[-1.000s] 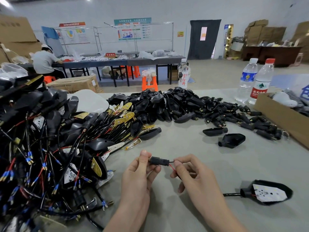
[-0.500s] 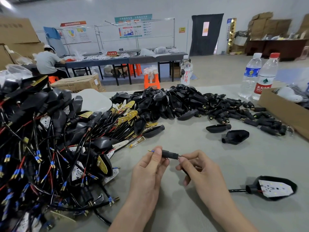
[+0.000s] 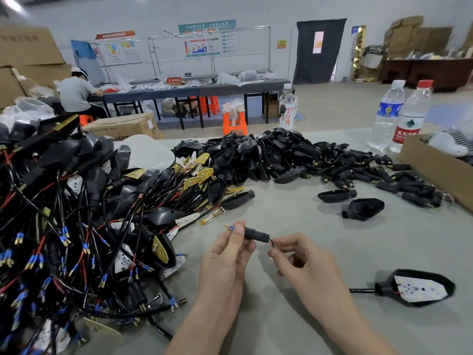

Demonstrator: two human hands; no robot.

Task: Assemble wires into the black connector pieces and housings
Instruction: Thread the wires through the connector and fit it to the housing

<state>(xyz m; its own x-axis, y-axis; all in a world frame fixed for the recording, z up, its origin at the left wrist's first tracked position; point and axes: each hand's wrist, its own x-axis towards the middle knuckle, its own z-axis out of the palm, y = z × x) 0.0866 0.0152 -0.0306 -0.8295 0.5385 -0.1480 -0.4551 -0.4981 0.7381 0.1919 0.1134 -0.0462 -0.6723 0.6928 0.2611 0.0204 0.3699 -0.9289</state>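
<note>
My left hand (image 3: 227,254) pinches a small black connector piece (image 3: 256,235) above the grey table. A blue-sleeved wire tip (image 3: 229,227) sticks out of its left end past my thumb. My right hand (image 3: 304,262) pinches the red and black wires (image 3: 270,243) just where they leave the connector's right end. The wire runs under my right hand to a black housing with a white LED board (image 3: 419,289) lying at the right. A heap of loose black housings and connector pieces (image 3: 276,155) lies at the back.
A tangled pile of wired housings (image 3: 71,221) fills the left side of the table. Two single black housings (image 3: 363,207) lie right of centre. Three water bottles (image 3: 409,116) stand at the back, and a cardboard box (image 3: 435,170) sits at the right edge. A person sits at a far table.
The blue wire tip has come out of the connector's left end and now sticks out further. Both hands have shifted slightly to the right and up.
</note>
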